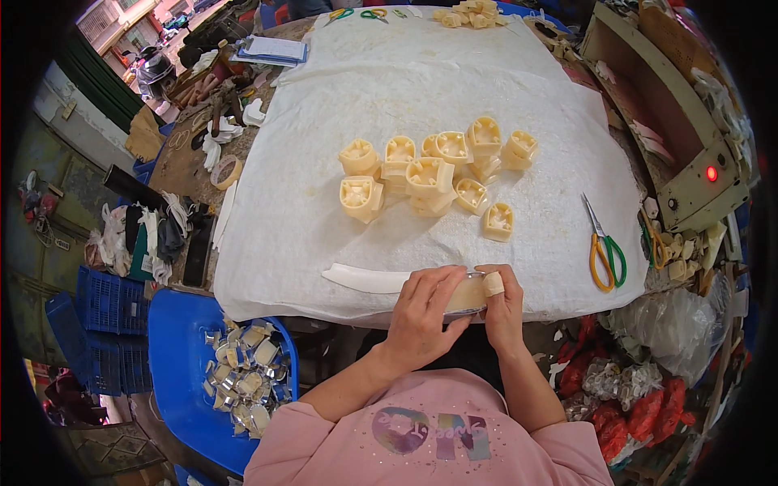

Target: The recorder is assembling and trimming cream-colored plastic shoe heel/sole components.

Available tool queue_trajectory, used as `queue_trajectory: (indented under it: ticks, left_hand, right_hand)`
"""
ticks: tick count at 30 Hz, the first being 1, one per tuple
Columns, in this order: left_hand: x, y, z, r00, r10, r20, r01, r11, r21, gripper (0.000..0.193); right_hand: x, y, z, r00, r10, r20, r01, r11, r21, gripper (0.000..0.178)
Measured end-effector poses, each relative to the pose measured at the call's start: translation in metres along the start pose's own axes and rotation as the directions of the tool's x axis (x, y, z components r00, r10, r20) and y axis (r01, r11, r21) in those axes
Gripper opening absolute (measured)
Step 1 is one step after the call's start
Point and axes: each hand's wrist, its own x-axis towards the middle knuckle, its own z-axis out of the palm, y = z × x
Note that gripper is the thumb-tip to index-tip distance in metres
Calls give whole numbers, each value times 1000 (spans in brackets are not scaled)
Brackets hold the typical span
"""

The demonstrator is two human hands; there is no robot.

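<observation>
At the near edge of the cloth, both my hands hold a cream piece with a shiny silver edge (467,295). My left hand (423,312) closes on it from the left, fingers over the top and thumb below. My right hand (504,312) grips its right side, with a cream wrap (493,283) around one digit. Left of my hands lies a curved white strip (365,278), its right end hidden by my left hand. Farther off, several hollow cream plastic parts (429,180) stand in a loose cluster, some stacked.
Scissors (604,251) with orange and green handles lie right on the white cloth (284,202). A blue bin (174,340) at lower left holds silver-and-cream pieces. A machine with a red light (697,182) stands right. More cream parts (472,14) and a clipboard (274,50) lie far off.
</observation>
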Motion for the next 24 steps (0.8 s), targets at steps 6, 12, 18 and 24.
queue_trajectory:
  ticks: [6, 12, 18, 24]
  left_hand:
    - [10, 1, 5, 997, 32, 63, -37, 997, 74, 62]
    - [1, -14, 1, 790, -377, 483, 609, 390, -691, 59]
    - [8, -15, -1, 829, -183, 529, 438, -375, -817, 55]
    - [1, -26, -2, 810, -218, 545, 375, -522, -766, 44]
  right_hand:
    - [-7, -14, -5, 999, -35, -20, 34, 998, -49, 27]
    - [-9, -11, -22, 994, -87, 63, 80, 991, 107, 27]
    - [-9, -10, -31, 995, -91, 46, 88, 994, 62, 22]
    - [-12, -5, -29, 997, -62, 45, 59, 995, 78, 23]
